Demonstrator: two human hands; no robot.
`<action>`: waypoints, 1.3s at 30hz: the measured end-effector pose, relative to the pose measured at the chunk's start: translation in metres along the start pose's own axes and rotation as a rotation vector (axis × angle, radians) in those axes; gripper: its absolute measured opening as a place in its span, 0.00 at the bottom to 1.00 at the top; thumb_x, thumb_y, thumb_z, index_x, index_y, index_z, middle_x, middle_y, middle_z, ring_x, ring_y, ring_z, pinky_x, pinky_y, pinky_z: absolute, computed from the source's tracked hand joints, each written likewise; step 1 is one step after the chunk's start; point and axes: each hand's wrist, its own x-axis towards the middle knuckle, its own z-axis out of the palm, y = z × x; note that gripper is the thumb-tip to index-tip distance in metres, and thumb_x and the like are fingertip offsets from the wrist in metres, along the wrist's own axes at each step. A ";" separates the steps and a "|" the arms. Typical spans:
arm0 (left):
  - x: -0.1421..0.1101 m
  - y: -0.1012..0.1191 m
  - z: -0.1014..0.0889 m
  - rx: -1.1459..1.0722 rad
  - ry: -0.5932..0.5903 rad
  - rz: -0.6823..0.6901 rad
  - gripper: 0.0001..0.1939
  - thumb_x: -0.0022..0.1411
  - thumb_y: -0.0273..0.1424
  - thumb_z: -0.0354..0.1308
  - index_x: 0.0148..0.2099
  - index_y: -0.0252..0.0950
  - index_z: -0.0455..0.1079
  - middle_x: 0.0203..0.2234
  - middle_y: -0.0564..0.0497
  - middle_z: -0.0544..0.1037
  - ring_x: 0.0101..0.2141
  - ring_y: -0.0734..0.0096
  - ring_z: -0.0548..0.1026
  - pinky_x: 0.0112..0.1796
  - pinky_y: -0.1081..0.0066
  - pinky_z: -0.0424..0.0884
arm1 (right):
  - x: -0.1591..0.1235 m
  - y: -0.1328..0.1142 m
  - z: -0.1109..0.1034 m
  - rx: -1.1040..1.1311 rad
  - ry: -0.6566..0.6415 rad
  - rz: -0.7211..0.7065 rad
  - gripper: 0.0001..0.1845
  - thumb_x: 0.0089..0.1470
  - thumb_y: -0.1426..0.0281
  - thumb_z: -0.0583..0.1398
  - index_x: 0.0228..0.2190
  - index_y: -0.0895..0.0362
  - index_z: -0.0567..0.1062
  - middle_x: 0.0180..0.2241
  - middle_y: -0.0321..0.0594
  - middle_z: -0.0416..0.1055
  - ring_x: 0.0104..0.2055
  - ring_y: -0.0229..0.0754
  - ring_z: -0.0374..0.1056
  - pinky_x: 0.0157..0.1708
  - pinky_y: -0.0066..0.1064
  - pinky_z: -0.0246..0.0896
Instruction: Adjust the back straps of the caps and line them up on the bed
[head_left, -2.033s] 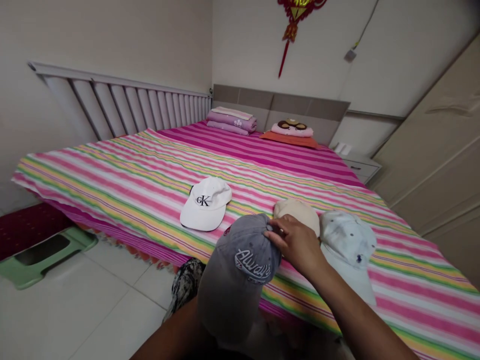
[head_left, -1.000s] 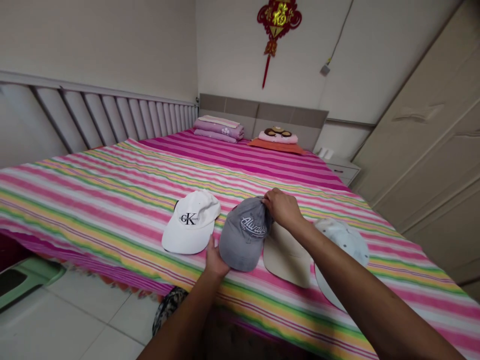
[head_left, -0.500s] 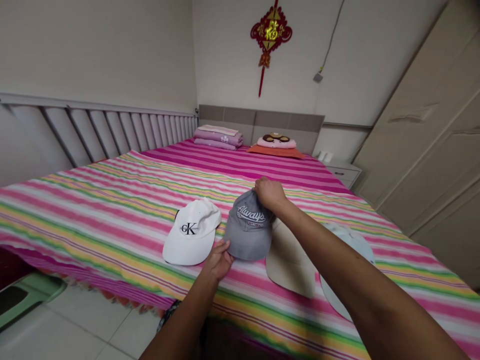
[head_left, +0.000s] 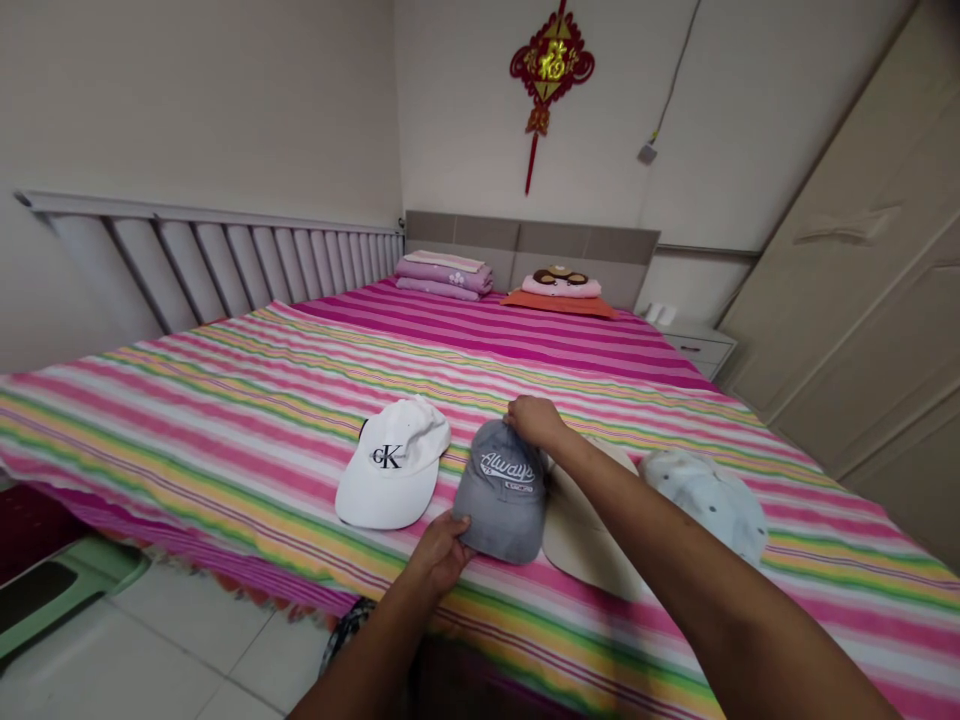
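With a hold on just one corner, the left hand (head_left: pixel 442 552) could let the curved brim of the grey fabric baseball cap with white lettering (head_left: pixel 501 520) twist if its grip eased unevenly; just right of that brim, the beige fabric cap with a broad brim (head_left: pixel 581 535) might be nudged, as the right forearm (head_left: pixel 667 540) crosses above it. The left thumb and fingers pinch the brim, palm turned inward. Farther off, the right hand (head_left: pixel 537 420) arches down, knuckles up, fingertips gripping the crown's top, leaving the grey cap between both sets of fingers.
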 end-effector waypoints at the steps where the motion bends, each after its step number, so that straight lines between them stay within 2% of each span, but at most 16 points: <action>1: -0.001 0.000 0.001 0.025 0.008 0.006 0.08 0.53 0.18 0.50 0.36 0.29 0.65 0.24 0.46 0.76 0.29 0.69 0.75 0.36 0.69 0.70 | 0.000 0.000 0.000 0.006 -0.004 -0.001 0.15 0.56 0.65 0.54 0.41 0.61 0.69 0.42 0.44 0.68 0.43 0.43 0.66 0.42 0.42 0.62; 5: -0.004 0.002 -0.004 0.325 0.038 0.012 0.09 0.56 0.26 0.49 0.42 0.31 0.60 0.25 0.50 0.74 0.25 0.72 0.74 0.30 0.71 0.69 | 0.001 -0.003 0.001 0.033 -0.010 0.010 0.15 0.56 0.64 0.54 0.41 0.61 0.69 0.42 0.43 0.68 0.43 0.43 0.66 0.42 0.42 0.62; 7: -0.006 0.007 -0.010 0.523 0.072 0.022 0.15 0.56 0.32 0.51 0.45 0.32 0.59 0.20 0.54 0.72 0.19 0.72 0.71 0.25 0.72 0.67 | 0.000 -0.003 0.002 0.056 -0.004 0.014 0.14 0.56 0.64 0.53 0.40 0.61 0.70 0.42 0.43 0.68 0.42 0.43 0.66 0.42 0.42 0.61; 10: -0.009 0.017 -0.021 0.971 0.137 0.166 0.23 0.54 0.37 0.52 0.50 0.29 0.57 0.13 0.58 0.66 0.13 0.72 0.66 0.22 0.71 0.63 | -0.003 0.001 0.000 0.102 0.011 0.022 0.14 0.56 0.64 0.53 0.39 0.60 0.70 0.41 0.43 0.69 0.43 0.43 0.66 0.42 0.42 0.61; 13: -0.012 0.024 -0.025 1.355 0.175 0.307 0.25 0.56 0.40 0.48 0.50 0.26 0.59 0.16 0.53 0.69 0.20 0.68 0.71 0.27 0.70 0.63 | -0.007 0.009 -0.004 0.152 0.019 0.063 0.14 0.56 0.63 0.52 0.39 0.60 0.70 0.41 0.43 0.68 0.44 0.43 0.65 0.42 0.42 0.60; 16: -0.018 0.022 -0.021 1.541 0.203 0.370 0.25 0.55 0.42 0.48 0.48 0.28 0.62 0.26 0.46 0.73 0.32 0.64 0.73 0.32 0.70 0.62 | -0.015 0.019 -0.004 0.199 -0.002 0.145 0.14 0.57 0.64 0.52 0.39 0.60 0.70 0.41 0.43 0.68 0.44 0.43 0.65 0.43 0.42 0.60; 18: -0.023 0.019 -0.016 1.599 0.209 0.353 0.26 0.54 0.44 0.48 0.49 0.30 0.61 0.29 0.45 0.74 0.35 0.63 0.73 0.33 0.71 0.61 | -0.022 0.024 0.000 0.237 -0.056 0.202 0.14 0.56 0.64 0.53 0.38 0.61 0.70 0.40 0.42 0.69 0.42 0.42 0.66 0.41 0.41 0.61; 23: -0.026 0.010 -0.012 1.577 0.274 0.324 0.32 0.51 0.46 0.51 0.53 0.30 0.57 0.32 0.44 0.74 0.36 0.62 0.72 0.32 0.71 0.61 | -0.041 0.024 0.023 0.397 -0.255 0.239 0.14 0.56 0.63 0.53 0.32 0.62 0.71 0.29 0.37 0.71 0.28 0.35 0.68 0.31 0.32 0.65; 26: -0.021 0.007 -0.014 1.391 0.284 0.322 0.31 0.52 0.39 0.53 0.54 0.27 0.55 0.25 0.47 0.73 0.29 0.65 0.73 0.30 0.71 0.62 | -0.048 0.019 0.036 0.474 -0.296 0.243 0.15 0.57 0.63 0.51 0.34 0.62 0.70 0.26 0.35 0.70 0.25 0.33 0.67 0.27 0.30 0.65; 30: -0.015 0.007 -0.015 0.986 0.283 0.251 0.29 0.51 0.30 0.53 0.54 0.25 0.52 0.14 0.59 0.65 0.16 0.74 0.66 0.21 0.75 0.60 | -0.050 0.011 0.045 0.521 -0.296 0.263 0.15 0.57 0.63 0.51 0.33 0.62 0.71 0.25 0.35 0.70 0.24 0.33 0.66 0.27 0.30 0.65; 33: -0.014 0.007 -0.015 0.717 0.312 0.236 0.26 0.49 0.28 0.55 0.51 0.27 0.54 0.11 0.60 0.63 0.13 0.78 0.61 0.16 0.77 0.53 | -0.050 0.005 0.048 0.532 -0.273 0.283 0.15 0.57 0.63 0.52 0.34 0.62 0.70 0.26 0.35 0.69 0.24 0.33 0.66 0.27 0.30 0.64; 39: -0.014 0.006 -0.017 0.546 0.334 0.222 0.20 0.47 0.27 0.53 0.44 0.32 0.55 0.12 0.62 0.60 0.13 0.81 0.57 0.15 0.79 0.51 | -0.066 0.003 0.048 0.500 -0.185 0.310 0.14 0.57 0.64 0.51 0.36 0.62 0.70 0.33 0.41 0.70 0.30 0.36 0.67 0.31 0.32 0.62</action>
